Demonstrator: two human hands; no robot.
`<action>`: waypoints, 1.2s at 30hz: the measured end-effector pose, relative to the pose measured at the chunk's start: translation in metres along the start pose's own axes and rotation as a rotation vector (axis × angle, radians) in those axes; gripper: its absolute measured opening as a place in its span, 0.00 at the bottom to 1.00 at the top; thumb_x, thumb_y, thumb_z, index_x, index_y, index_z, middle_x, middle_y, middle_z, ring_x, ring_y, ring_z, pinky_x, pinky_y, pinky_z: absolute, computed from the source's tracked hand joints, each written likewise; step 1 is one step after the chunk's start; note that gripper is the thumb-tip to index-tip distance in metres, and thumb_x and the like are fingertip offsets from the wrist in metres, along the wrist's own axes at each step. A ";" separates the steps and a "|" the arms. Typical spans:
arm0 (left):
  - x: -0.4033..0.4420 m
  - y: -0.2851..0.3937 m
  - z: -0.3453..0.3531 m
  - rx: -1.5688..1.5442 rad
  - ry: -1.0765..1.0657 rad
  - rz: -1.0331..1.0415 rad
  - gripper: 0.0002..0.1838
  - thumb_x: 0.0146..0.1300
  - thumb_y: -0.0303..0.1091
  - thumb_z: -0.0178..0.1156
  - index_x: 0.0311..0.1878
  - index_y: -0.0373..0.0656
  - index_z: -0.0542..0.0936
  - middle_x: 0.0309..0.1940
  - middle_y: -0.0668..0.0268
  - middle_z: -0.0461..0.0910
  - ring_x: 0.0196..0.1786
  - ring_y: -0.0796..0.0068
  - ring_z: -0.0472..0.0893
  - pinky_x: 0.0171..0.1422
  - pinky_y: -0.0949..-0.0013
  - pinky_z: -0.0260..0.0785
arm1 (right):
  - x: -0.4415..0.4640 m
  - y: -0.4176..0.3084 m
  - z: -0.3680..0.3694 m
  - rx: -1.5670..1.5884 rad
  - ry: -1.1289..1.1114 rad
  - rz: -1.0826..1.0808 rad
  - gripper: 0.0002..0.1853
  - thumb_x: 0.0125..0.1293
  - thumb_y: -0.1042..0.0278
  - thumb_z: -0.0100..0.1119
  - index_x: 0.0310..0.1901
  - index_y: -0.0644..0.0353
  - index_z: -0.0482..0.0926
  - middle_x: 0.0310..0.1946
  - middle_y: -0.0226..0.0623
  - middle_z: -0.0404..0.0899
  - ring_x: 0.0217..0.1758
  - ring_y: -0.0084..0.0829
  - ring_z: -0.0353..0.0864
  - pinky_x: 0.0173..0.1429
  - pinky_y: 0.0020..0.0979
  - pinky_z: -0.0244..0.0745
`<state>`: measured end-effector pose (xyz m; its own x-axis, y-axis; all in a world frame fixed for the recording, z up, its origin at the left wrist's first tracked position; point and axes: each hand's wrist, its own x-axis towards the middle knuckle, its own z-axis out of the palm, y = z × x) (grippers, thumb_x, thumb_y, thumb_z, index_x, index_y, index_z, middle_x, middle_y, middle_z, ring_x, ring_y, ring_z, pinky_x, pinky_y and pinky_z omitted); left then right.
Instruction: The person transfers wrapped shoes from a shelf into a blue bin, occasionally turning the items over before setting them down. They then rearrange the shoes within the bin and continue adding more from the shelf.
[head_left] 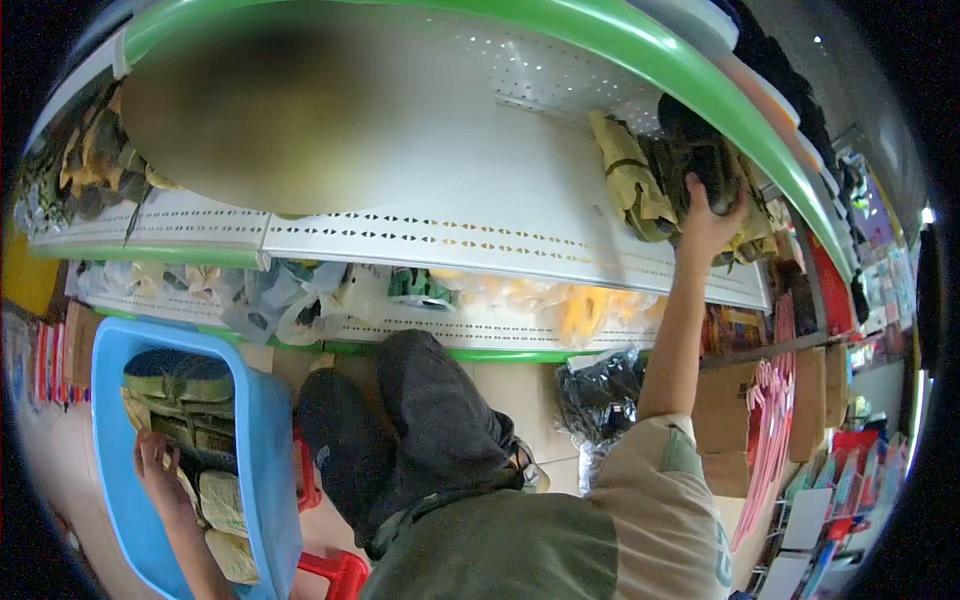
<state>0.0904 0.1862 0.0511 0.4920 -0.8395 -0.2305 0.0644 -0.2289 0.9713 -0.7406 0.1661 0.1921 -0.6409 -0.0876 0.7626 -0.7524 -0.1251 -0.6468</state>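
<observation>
On the right of the white shelf, my right hand [708, 220] reaches up, thumb and fingers curved round a dark bundle [695, 155] that looks like canvas shoes. Beside it lies a khaki bundle [632, 180] with a dark band across it. At the lower left, my left hand [160, 470] is down inside a blue plastic bin [268, 450]. Its fingers curl at the edge of a khaki piece [138, 412], partly hidden by the hand. Dark olive shoe-like items [180, 385] and paler bundles [222, 500] fill the bin.
A green-edged shelf [665, 70] overhangs the white one [430, 250]. Below are plastic-wrapped goods [585, 310]. A red stool [335, 572] stands by the bin, and cardboard boxes [725, 400] and pink hangers [765, 430] are at right. A blurred patch covers the upper left.
</observation>
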 end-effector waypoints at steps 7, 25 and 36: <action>-0.099 0.089 0.090 0.132 -0.108 0.511 0.13 0.76 0.33 0.52 0.55 0.36 0.79 0.51 0.58 0.82 0.56 0.66 0.81 0.63 0.63 0.72 | -0.079 -0.109 -0.014 0.341 -0.445 0.147 0.38 0.57 0.76 0.67 0.72 0.64 0.66 0.63 0.48 0.72 0.63 0.39 0.75 0.66 0.36 0.73; -0.146 0.107 0.065 -0.448 -0.037 0.059 0.26 0.69 0.43 0.62 0.62 0.35 0.72 0.52 0.58 0.81 0.51 0.67 0.83 0.58 0.62 0.77 | -0.311 -0.291 0.023 1.169 -1.693 0.303 0.38 0.58 0.72 0.73 0.69 0.65 0.66 0.74 0.50 0.60 0.74 0.43 0.64 0.72 0.40 0.66; -0.054 -0.018 -0.006 0.227 0.137 -0.206 0.39 0.60 0.54 0.71 0.64 0.35 0.71 0.56 0.60 0.78 0.49 0.67 0.81 0.53 0.66 0.77 | -0.271 -0.206 0.027 0.791 -1.438 0.542 0.16 0.70 0.72 0.61 0.58 0.65 0.76 0.69 0.51 0.69 0.72 0.39 0.69 0.65 0.36 0.74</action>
<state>0.0676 0.2383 0.0468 0.6020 -0.6935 -0.3957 -0.0131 -0.5041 0.8635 -0.4080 0.1892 0.1195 0.1942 -0.9671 0.1642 0.0192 -0.1636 -0.9863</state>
